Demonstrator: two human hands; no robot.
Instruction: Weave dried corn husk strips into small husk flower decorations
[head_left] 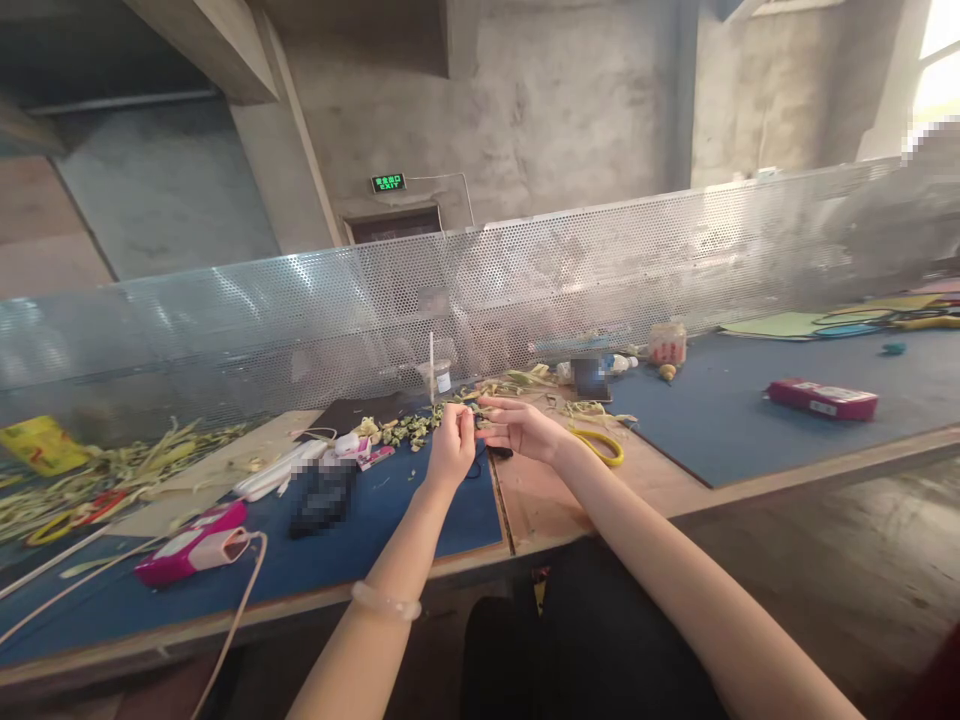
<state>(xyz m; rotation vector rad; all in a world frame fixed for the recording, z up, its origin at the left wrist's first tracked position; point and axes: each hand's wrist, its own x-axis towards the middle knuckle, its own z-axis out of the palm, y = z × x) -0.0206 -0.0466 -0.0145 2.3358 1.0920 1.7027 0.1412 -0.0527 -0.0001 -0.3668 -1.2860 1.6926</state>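
My left hand (pixel 452 442), with a pale bracelet (pixel 386 601) on its wrist, is closed in a pinch above the near edge of the bench. What its fingertips hold is too small and blurred to make out. My right hand (pixel 527 428) faces it, fingers stretched out toward the left fingertips. Just behind the hands lies a heap of small crumpled green pieces (pixel 409 430). Pale yellow-green strips (pixel 517 382) are strewn farther back. A yellow loop (pixel 604 447) rests beside my right wrist.
Blue mats (pixel 420 520) cover parts of the wooden bench. Left are a magenta box (pixel 191 545) with a cable, a blurred-out black item (pixel 322 497) and a yellow packet (pixel 43 445). Right stand a clear tub (pixel 667 343) and another magenta box (pixel 823 398). A perforated metal screen (pixel 600 250) runs behind.
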